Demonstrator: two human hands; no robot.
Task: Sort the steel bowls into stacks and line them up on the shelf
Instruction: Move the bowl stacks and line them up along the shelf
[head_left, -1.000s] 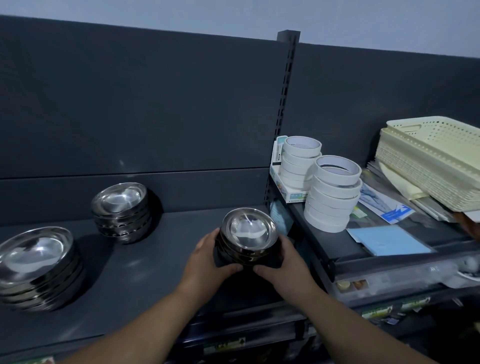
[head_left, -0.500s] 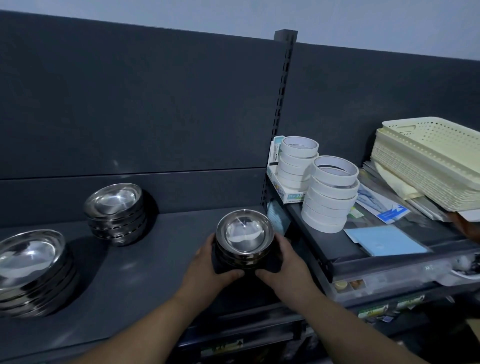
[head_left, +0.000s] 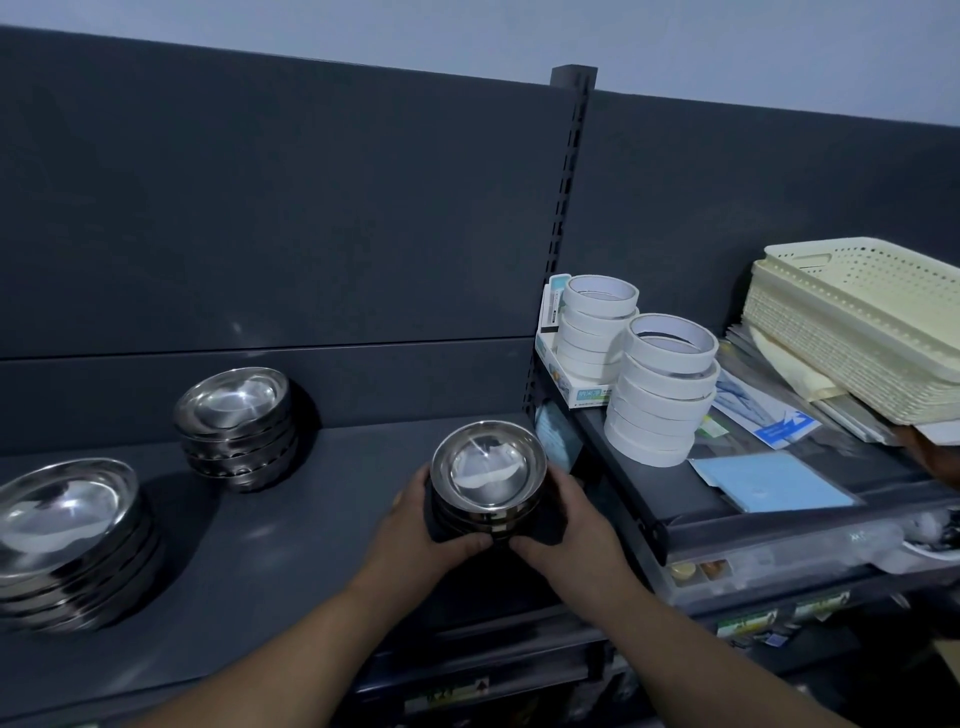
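A small stack of steel bowls (head_left: 488, 470) stands near the right end of the dark grey shelf (head_left: 291, 525). My left hand (head_left: 415, 525) grips its left side and my right hand (head_left: 571, 530) grips its right side, thumbs meeting at the front. A second stack of medium steel bowls (head_left: 236, 426) stands further back at the left. A stack of large steel bowls (head_left: 67, 540) sits at the far left, partly cut off by the frame edge.
A slotted upright post (head_left: 563, 234) divides the shelving. On the higher right shelf stand two stacks of white tape rolls (head_left: 660, 389), a blue pad (head_left: 774, 480), papers and cream plastic baskets (head_left: 857, 332). Another person's hand (head_left: 935, 457) shows at the right edge.
The small bowl stack, held in both hands, has stayed in about the same spot on the shelf. The view has shifted slightly.
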